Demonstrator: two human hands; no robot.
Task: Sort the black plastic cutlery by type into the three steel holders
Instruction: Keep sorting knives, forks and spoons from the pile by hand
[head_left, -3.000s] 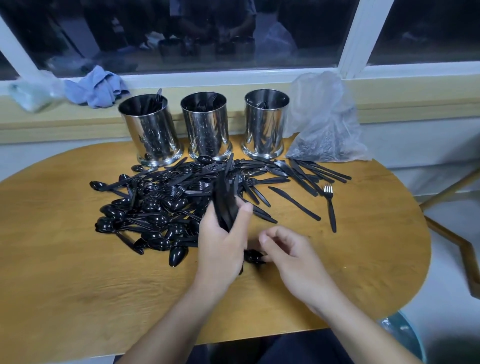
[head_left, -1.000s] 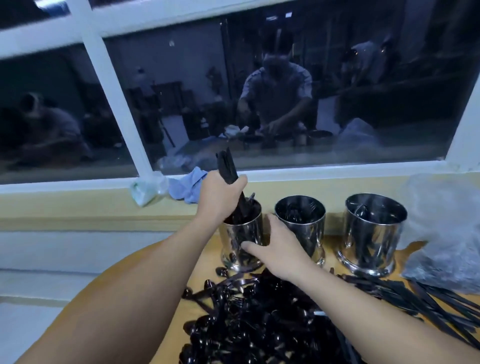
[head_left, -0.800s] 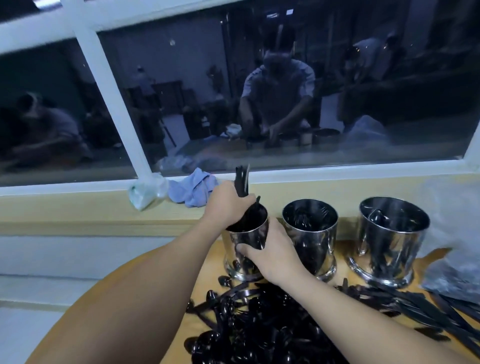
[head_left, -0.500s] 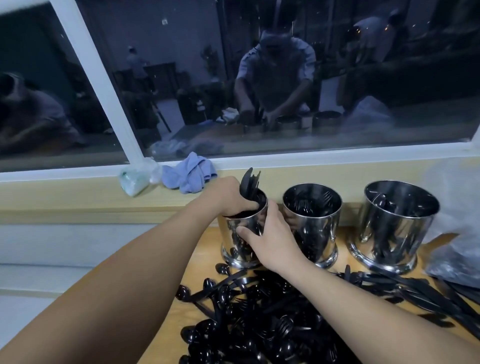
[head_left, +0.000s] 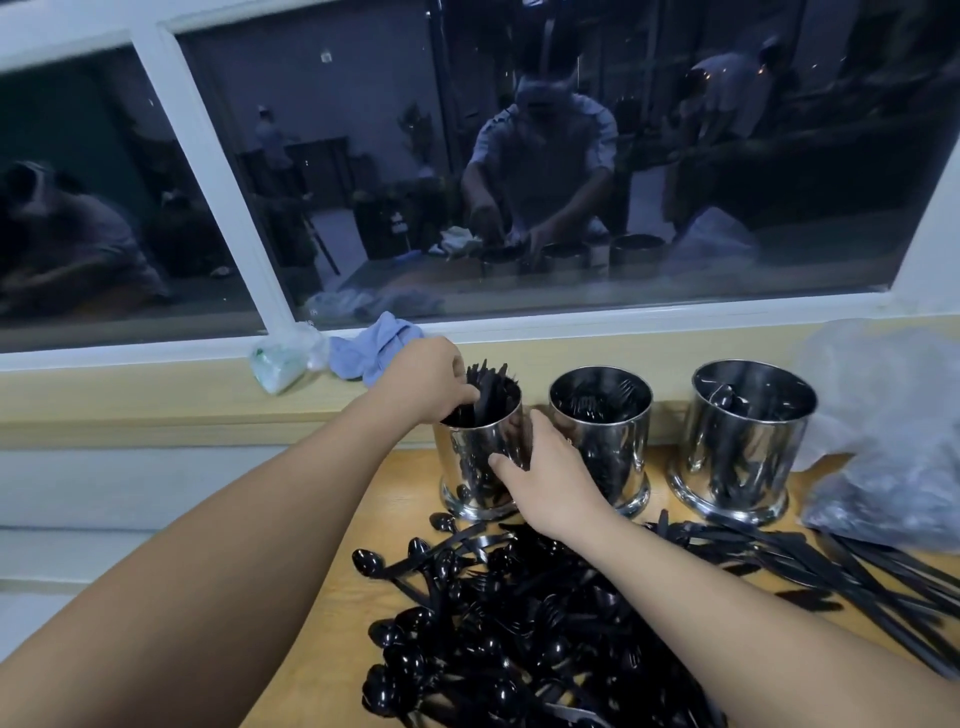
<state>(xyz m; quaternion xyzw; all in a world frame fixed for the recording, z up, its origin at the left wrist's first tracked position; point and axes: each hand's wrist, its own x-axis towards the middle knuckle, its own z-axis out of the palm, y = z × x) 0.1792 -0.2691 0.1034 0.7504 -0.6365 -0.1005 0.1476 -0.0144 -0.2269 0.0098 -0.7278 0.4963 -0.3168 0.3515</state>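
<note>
The left hand (head_left: 428, 378) is over the mouth of the left steel holder (head_left: 480, 467), at about 12 o'clock of the wooden table (head_left: 332, 613), and its curled fingers grasp a bundle of black knives (head_left: 485, 387) that stands inside this holder with the tops above the rim. The right hand (head_left: 545, 475) grasps the same holder from its 3 o'clock side, with the thumb on the front wall and the other fingers going round behind, between this holder and the middle steel holder (head_left: 602, 436). The middle holder stands just beside the left one, at its 3 o'clock, and has black forks inside. The right steel holder (head_left: 748, 441) stands farther at 3 o'clock, near the middle one but apart from it, and some black pieces are inside; I cannot tell which type they are. On the table at 6 o'clock of the holders lies a big pile of black cutlery (head_left: 509, 623), mostly spoons and forks mixed together, and at 4 o'clock a group of long black knives (head_left: 857, 566) lies spread flat. A clear plastic bag (head_left: 893, 441) rests at 3 o'clock of the right holder, touching the table edge near the wall. On the window ledge, at 10 o'clock of the left holder, there is a blue cloth (head_left: 363, 348) and just beside it a small crumpled plastic bag (head_left: 283, 358)
</note>
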